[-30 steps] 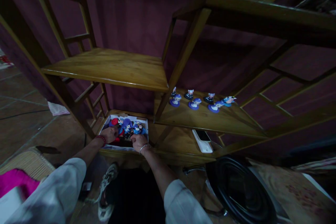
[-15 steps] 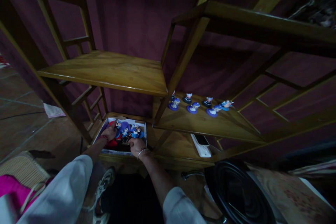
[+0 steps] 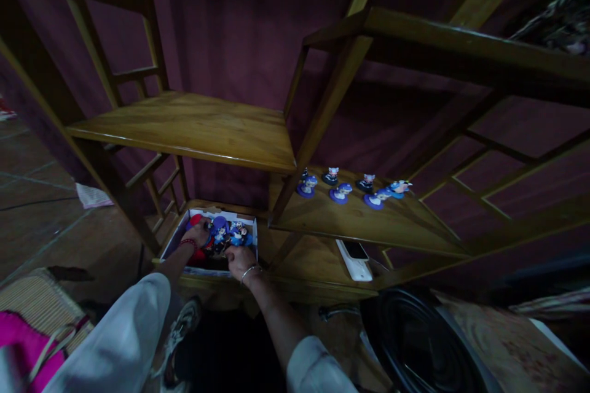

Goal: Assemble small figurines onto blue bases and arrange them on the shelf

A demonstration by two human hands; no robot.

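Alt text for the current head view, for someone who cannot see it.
A person's left hand and right hand reach into an open box of small figurines low in a wooden shelving unit. More figurines sit on a shelf to the right, above a phone-like device.

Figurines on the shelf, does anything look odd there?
Slightly: the rightmost blue figurine overlaps the purple-based figurine beside it in view, breaking the wider spacing along the front row. Whether they touch is unclear.

On your right, a phone [image 3: 354, 250] lies on a white object [image 3: 359, 271], near a black rounded item [image 3: 417, 338]; on your left, pink cloth [image 3: 23, 341] overlaps a woven surface [image 3: 48, 304]. You face a maroon wall [image 3: 235, 31].
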